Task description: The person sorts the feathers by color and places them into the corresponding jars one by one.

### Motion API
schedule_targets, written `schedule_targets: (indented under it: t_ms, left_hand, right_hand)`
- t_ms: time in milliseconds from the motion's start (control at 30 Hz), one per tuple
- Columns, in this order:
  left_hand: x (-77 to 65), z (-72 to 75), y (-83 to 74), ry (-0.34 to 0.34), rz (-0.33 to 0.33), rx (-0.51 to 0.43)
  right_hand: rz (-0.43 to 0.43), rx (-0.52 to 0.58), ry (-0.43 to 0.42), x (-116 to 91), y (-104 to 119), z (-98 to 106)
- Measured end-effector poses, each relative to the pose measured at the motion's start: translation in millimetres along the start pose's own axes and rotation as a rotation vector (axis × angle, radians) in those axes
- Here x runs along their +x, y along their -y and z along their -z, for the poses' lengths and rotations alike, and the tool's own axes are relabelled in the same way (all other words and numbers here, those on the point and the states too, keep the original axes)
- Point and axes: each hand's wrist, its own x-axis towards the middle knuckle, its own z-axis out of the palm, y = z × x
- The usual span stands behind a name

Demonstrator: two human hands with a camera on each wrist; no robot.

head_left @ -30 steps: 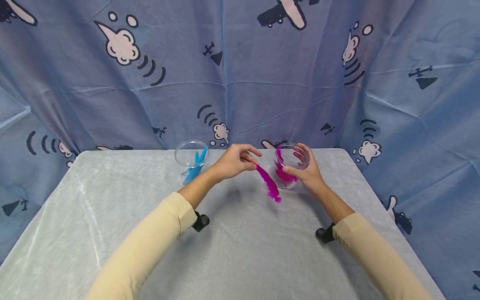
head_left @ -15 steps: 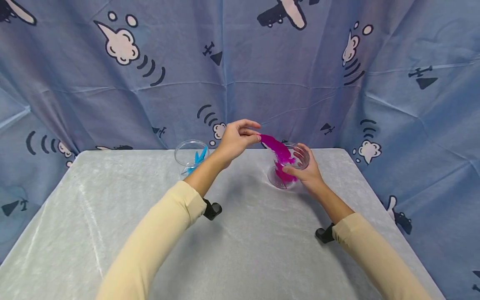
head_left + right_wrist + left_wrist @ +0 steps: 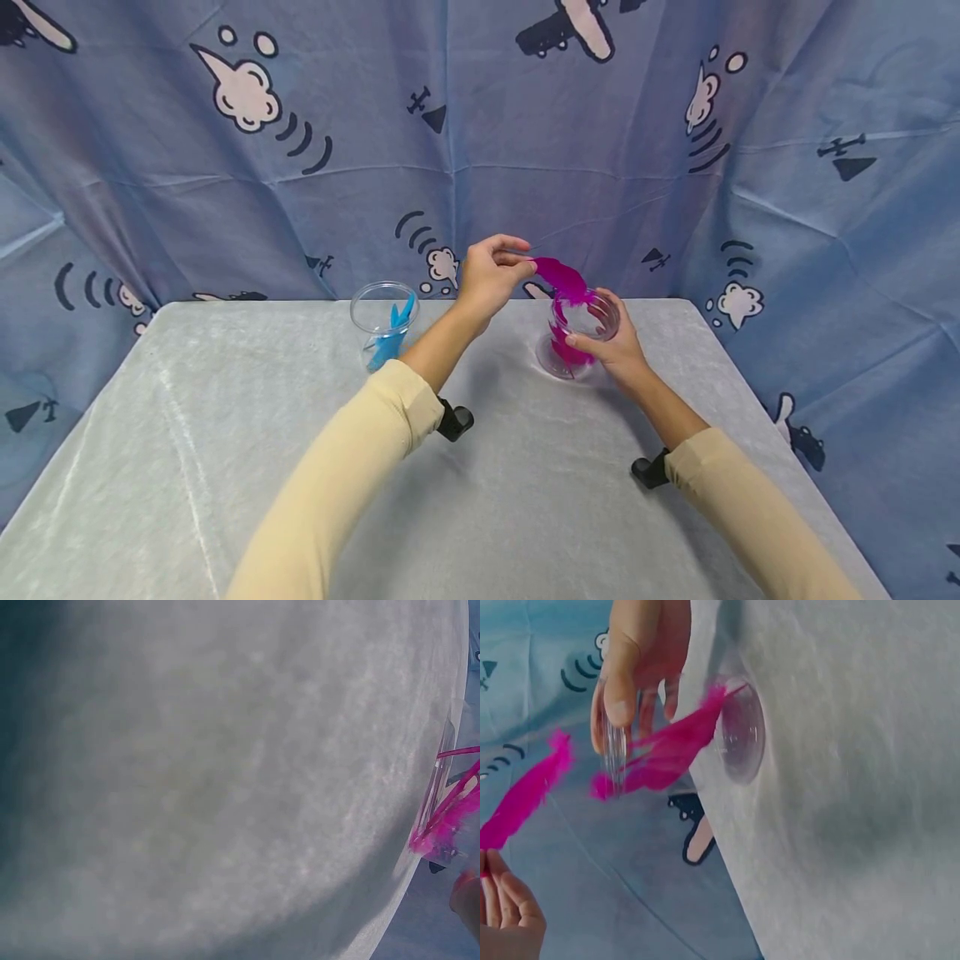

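With thumb and fingers my left hand [image 3: 491,277] pinches one end of a magenta feather [image 3: 557,277]. The feather slants right, its fluffy end just above the rim of a clear plastic cup [image 3: 553,360]. Around that cup my right hand [image 3: 621,346] curls from the right side, thumb in front. More magenta feathers [image 3: 570,346] lie inside the cup, which stands on the table. In the left wrist view the held feather [image 3: 526,795] is apart from the feathers [image 3: 667,754] in the cup. The right wrist view catches only part of the cup [image 3: 431,799] at its edge.
A second clear cup [image 3: 365,293] with blue feathers [image 3: 387,343] stands at the back left of the grey cloth-covered table [image 3: 525,500]. Behind the table hangs a blue patterned curtain [image 3: 480,133].
My left hand has risen and shifted right with the magenta feather, whose free end has gone from hanging before the cup to above its rim. My right hand keeps its place.
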Motion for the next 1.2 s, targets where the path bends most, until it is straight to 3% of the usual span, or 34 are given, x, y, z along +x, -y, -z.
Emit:
schedule_targets:
  t_ms: [300, 567, 967, 1200]
  left_hand:
    - [-2.9, -25.3, 10.3, -0.042, 0.017, -0.015]
    - [-7.6, -40.6, 23.0, -0.036, 0.045, -0.019]
    - [-12.5, -52.6, 38.4, -0.038, 0.046, 0.008]
    - [-14.7, -55.3, 46.4, -0.001, 0.037, 0.093]
  right_hand:
    - [0.035, 0.02, 0.004, -0.9, -1.2, 1.0]
    - [0.032, 0.004, 0.003, -0.3, -1.7, 1.4]
    - [0.044, 0.014, 0.007, 1.8, -2.1, -0.3]
    - [0.087, 0.064, 0.005, 3.5, -5.2, -1.6]
